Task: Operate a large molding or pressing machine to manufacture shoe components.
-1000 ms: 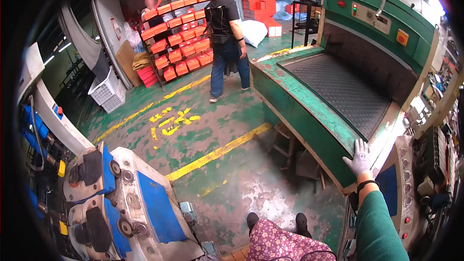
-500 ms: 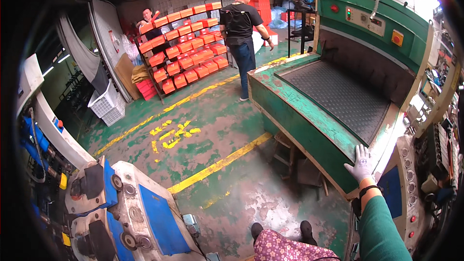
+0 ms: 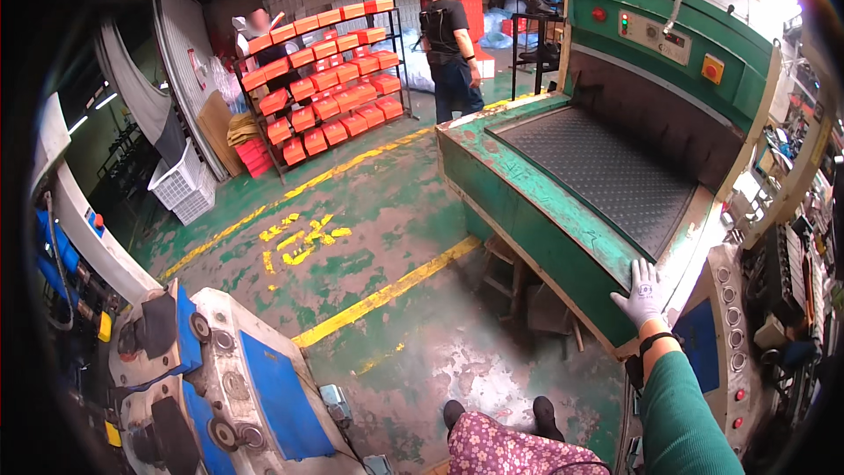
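Note:
My right hand (image 3: 643, 295), in a pale glove with a dark band at the wrist, rests spread and flat on the near corner of a big green machine (image 3: 527, 220). Nothing is held in it. Beside its fingers lies the machine's dark, studded bed (image 3: 607, 171), set in a worn green rim. On the upright part above the bed is a control panel (image 3: 654, 37) with small lights, next to a yellow box with a red knob (image 3: 712, 69). My left hand is outside the picture.
At the left stands a white and blue machine (image 3: 237, 387) with rollers. A rack (image 3: 408, 97) of orange-red boxes is at the back, a person (image 3: 261, 26) behind it. Another person in black (image 3: 448, 44) stands beyond the green machine. White crates (image 3: 185, 183) sit far left; yellow lines (image 3: 387, 295) mark the floor.
The person in black has moved a little to the right and farther off. My view has shifted slightly; my right hand stays on the machine's corner.

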Available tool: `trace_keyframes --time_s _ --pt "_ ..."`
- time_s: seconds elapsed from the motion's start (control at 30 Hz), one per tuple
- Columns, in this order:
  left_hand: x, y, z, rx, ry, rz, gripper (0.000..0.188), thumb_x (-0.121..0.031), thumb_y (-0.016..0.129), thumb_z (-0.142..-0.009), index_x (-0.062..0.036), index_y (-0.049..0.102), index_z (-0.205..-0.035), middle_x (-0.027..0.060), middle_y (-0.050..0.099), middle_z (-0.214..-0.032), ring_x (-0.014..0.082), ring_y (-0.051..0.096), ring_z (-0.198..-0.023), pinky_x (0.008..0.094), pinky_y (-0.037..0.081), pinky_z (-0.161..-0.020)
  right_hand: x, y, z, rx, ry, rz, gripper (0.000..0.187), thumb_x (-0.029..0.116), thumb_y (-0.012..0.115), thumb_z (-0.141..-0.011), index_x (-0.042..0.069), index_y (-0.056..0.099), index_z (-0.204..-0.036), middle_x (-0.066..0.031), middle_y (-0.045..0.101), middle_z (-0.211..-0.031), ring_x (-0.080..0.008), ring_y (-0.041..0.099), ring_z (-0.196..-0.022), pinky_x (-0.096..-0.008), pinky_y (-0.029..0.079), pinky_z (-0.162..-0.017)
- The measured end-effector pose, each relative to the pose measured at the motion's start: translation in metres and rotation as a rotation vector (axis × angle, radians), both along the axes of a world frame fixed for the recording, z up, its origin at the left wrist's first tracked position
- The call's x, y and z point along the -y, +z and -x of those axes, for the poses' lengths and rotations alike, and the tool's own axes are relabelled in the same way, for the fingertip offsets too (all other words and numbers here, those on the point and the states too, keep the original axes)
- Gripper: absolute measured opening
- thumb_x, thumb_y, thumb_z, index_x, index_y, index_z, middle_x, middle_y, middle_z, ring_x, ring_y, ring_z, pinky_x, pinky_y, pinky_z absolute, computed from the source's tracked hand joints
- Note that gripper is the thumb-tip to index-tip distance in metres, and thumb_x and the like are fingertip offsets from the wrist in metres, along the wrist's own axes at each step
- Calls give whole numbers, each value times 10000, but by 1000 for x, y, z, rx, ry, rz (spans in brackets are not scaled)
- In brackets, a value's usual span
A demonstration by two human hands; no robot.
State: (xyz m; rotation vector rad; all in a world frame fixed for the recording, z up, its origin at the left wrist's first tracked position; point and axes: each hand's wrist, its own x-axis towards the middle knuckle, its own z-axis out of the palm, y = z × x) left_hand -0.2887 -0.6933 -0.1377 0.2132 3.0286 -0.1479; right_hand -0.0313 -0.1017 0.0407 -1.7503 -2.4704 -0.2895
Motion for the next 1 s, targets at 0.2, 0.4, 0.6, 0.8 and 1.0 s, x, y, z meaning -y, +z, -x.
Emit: trace_keyframes --time_s 0.2,0.4,0.6,0.8,1.0 --pt "5 -7 -6 -55 28 -29 240 -282 540 -894 -87 680 -889 116 681 -1039 303 561 -1183 544 321 -1123 -1 -1 -3 1 -20 23 998 563 736 -773 62 340 -1540 -144 344 -1595 -319 296 -1482 -486 236 -1212" --pt "5 -13 -5 -126 69 -77 239 -266 552 -885 -80 689 -822 112 692 -987 304 563 -1164 545 314 -1124 -4 -1 -3 4 -34 42 1004 554 734 -781 65 319 -1553 -137 330 -1604 -311 277 -1495 -483 223 -1222" --pt "15 -26 -24 -271 159 -129 253 -251 565 -876 -72 698 -756 107 703 -935 304 566 -1145 546 307 -1126 -9 -16 -2 -76 78 22 1025 489 784 -745 34 320 -1537 -199 328 -1590 -380 293 -1473 -500 244 -1205" --pt "15 -40 -19 -287 193 -213 200 -232 615 -813 -69 723 -770 103 702 -942 301 558 -1165 548 283 -1159 -19 -31 -30 -43 80 -43 1025 357 800 -752 41 263 -1566 -193 313 -1601 -389 294 -1472 -485 247 -1207" --pt "7 -29 -15 -291 230 -211 236 -249 599 -827 -58 735 -802 73 705 -949 276 550 -1171 530 250 -1180 -24 -31 -14 -10 33 -10 1018 334 799 -756 60 256 -1573 -174 316 -1602 -374 295 -1472 -486 257 -1201"
